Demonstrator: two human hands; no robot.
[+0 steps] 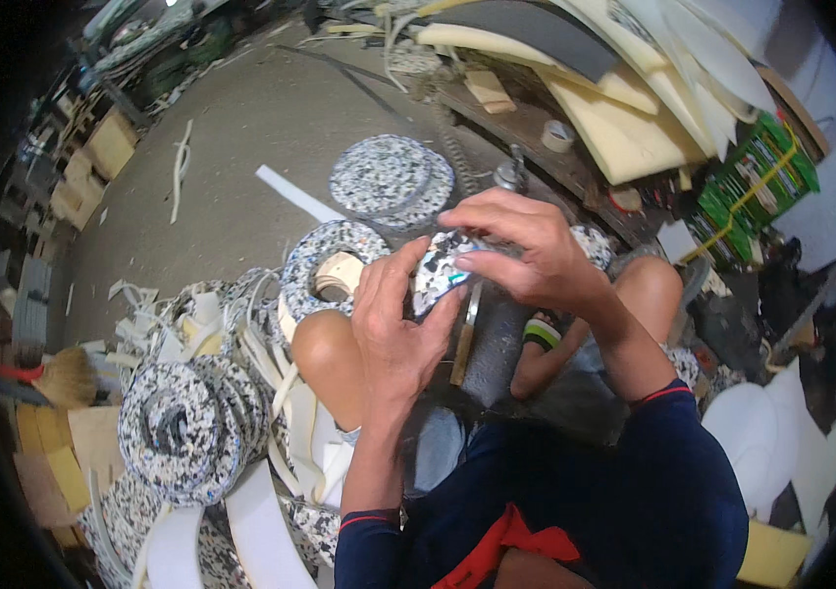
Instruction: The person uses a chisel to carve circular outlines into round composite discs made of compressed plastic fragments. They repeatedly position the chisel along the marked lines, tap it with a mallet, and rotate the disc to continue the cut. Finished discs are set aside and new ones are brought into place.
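Between my two hands, above my lap, is a small piece of speckled foam (438, 273) in white, black and blue. My left hand (396, 319) grips its left side, with the thumb along the lower edge. From the right, my right hand (528, 247) curls over it, thumb on its face and fingers arched above. Just beyond my left hand lies a speckled foam ring (298, 280) with a pale piece in its hole. Farther off, round speckled foam discs (379, 177) are stacked on the floor.
At lower left, several speckled foam rings (171, 432) lie among white foam strips (266, 525) and offcuts. Yellow foam sheets (624, 128) lean at upper right over a low wooden bench, which holds a tape roll (556, 135). Green packages (761, 177) stand farther right. A straw-coloured brush (67, 380) is at left.
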